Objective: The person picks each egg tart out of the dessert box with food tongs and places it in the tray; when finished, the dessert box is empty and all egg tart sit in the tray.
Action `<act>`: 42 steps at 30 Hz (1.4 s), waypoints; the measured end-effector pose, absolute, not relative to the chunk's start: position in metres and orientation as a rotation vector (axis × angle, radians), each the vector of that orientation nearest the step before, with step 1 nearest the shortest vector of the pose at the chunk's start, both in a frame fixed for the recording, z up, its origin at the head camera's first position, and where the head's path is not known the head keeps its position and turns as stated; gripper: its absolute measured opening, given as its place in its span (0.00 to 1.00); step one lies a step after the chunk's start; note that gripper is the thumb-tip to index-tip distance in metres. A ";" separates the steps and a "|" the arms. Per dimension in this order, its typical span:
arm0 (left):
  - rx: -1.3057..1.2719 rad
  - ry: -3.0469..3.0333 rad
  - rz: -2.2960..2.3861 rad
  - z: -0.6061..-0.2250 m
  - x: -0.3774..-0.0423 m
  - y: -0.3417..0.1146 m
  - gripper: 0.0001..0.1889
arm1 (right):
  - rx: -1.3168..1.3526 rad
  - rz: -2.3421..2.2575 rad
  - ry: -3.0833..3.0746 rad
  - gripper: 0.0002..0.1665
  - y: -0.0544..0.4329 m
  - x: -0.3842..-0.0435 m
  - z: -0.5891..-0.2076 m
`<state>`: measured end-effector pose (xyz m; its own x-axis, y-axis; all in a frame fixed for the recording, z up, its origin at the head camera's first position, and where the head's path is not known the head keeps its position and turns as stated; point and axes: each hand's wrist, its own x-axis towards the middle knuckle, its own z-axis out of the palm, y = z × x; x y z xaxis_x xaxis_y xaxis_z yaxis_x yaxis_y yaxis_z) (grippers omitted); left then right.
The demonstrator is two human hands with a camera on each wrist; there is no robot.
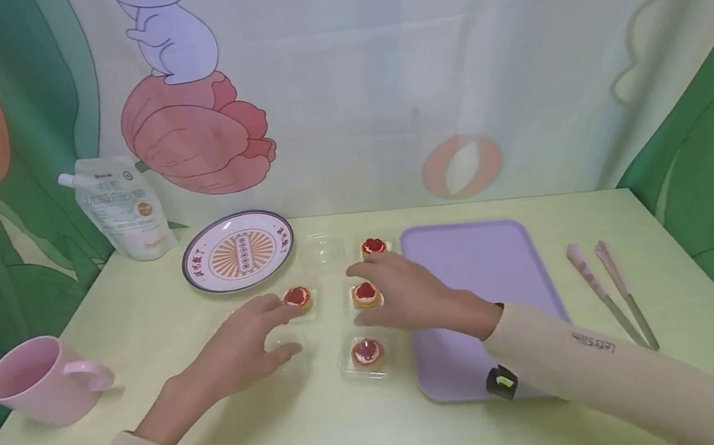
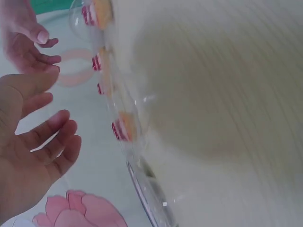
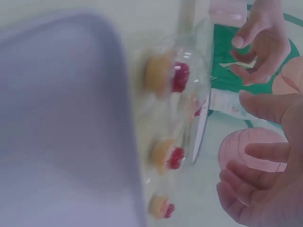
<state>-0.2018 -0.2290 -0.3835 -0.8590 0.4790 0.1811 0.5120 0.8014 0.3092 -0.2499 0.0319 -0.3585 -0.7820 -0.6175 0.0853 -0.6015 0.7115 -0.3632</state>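
Observation:
Several small tarts with red topping sit in clear plastic packaging in the middle of the table. One tart (image 1: 297,298) lies by the fingertips of my left hand (image 1: 243,348), which hovers with loosely bent fingers and nothing in its grasp. My right hand (image 1: 407,293) hangs over the right-hand row, thumb and fingers spread around the middle tart (image 1: 365,296) in the head view. The right wrist view shows this hand (image 3: 265,175) apart from the tarts, its fingers relaxed. Nearest me is a tart (image 1: 368,351) under a clear dome (image 3: 196,61). Behind stands another tart (image 1: 373,246).
A purple tray (image 1: 476,257) lies just right of the tarts, under my right forearm. Two pink-handled utensils (image 1: 612,290) rest farther right. At the left are a pink mug (image 1: 38,390), a patterned plate (image 1: 240,251) and a white spouted pouch (image 1: 123,210). A printed curtain (image 1: 336,100) hangs behind.

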 end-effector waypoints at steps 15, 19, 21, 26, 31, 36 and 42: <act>-1.129 -2.821 -0.511 -0.406 -0.216 -0.189 0.35 | -0.981 -0.606 2.835 0.45 0.057 -0.232 -0.395; -1.120 -2.825 -0.498 -0.408 -0.216 -0.185 0.36 | -1.027 -0.508 2.840 0.49 0.055 -0.228 -0.402; -1.115 -2.831 -0.508 -0.408 -0.216 -0.183 0.37 | -1.037 -0.474 2.847 0.50 0.054 -0.226 -0.403; -1.109 -2.849 -0.501 -0.411 -0.216 -0.182 0.37 | -1.011 -0.468 2.827 0.52 0.055 -0.225 -0.406; -1.080 -2.849 -0.482 -0.413 -0.213 -0.180 0.37 | -0.964 -0.495 2.802 0.52 0.058 -0.227 -0.408; -1.027 -2.833 -0.495 -0.418 -0.209 -0.178 0.38 | -0.977 -0.525 2.783 0.51 0.061 -0.226 -0.408; -0.965 -2.819 -0.471 -0.424 -0.205 -0.172 0.40 | -1.007 -0.546 2.772 0.52 0.061 -0.223 -0.408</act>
<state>-0.2054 -0.1723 -0.4243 -0.7882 0.5763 0.2159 0.6152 0.7474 0.2510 -0.2232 0.0610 -0.4075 -0.7655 -0.6434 -0.0099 -0.5916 0.7098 -0.3823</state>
